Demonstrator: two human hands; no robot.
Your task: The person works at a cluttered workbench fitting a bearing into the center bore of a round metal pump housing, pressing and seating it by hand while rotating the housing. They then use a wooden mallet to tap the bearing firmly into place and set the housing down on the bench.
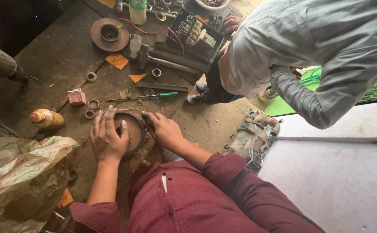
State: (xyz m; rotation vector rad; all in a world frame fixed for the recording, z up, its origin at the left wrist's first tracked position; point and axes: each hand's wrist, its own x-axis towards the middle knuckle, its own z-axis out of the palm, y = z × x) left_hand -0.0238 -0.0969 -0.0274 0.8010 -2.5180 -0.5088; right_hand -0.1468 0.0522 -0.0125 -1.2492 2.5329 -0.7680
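Rusty metal disc (133,131) lies flat on the dirty counter (63,60) — left hand (107,137) spread open pressing it down, right hand (164,129) gripping its rim to steady it.

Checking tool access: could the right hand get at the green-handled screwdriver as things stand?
Probably yes. The right hand rests on the round metal cover, and the green-handled screwdriver lies just beyond it on the floor, nothing between.
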